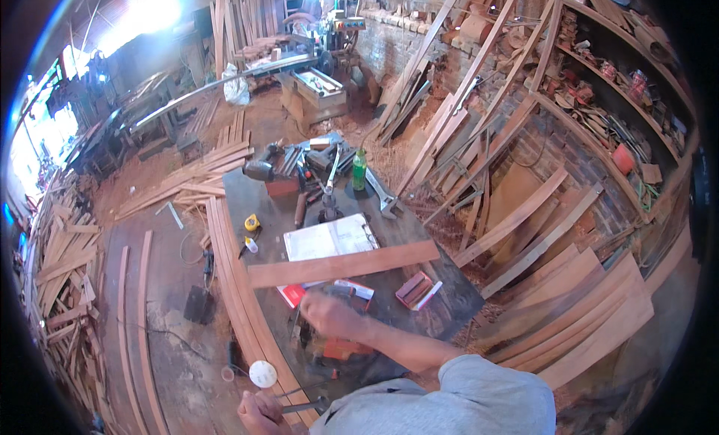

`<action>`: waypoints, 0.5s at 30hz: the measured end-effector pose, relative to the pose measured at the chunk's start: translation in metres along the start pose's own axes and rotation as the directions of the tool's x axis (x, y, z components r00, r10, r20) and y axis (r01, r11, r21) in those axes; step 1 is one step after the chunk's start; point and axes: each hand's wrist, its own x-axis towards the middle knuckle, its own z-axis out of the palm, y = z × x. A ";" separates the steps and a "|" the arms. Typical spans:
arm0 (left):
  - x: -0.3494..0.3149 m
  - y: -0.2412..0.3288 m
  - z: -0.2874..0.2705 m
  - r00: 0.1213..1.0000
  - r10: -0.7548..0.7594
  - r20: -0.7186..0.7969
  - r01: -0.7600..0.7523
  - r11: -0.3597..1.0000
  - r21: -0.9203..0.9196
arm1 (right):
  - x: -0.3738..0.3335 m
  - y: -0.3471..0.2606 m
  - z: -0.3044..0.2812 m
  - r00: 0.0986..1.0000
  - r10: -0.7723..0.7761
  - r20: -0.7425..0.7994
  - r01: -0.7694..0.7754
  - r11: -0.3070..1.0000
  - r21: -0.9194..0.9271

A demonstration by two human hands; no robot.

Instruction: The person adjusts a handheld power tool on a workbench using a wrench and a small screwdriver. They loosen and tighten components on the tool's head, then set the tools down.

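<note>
My right hand (323, 313), at frame centre, is blurred, grip indeterminate, over small tools on the counter (449, 300) below the plank (343, 266); my left hand (258, 411) clasps a metal rod (303, 407) at bottom edge, which could slip.

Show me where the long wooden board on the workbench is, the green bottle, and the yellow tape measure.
long wooden board (343, 264), head view, middle of its flat top face.
green bottle (359, 170), head view, middle of its body.
yellow tape measure (252, 223), head view, centre of its yellow case.
</note>
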 end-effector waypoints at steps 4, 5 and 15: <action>0.003 -0.001 -0.013 0.991 0.046 0.122 -0.025 0.985 -0.172 | 0.030 0.020 -0.052 0.905 0.390 -0.170 -0.390 0.920 0.033; 0.004 0.001 -0.015 0.982 0.087 0.165 -0.054 0.979 -0.197 | 0.027 0.027 -0.068 0.877 0.425 -0.225 -0.422 0.904 0.065; 0.010 0.033 -0.026 0.980 0.091 0.176 -0.018 0.927 -0.374 | -0.138 0.044 -0.158 0.100 0.969 -0.225 -0.758 0.221 0.614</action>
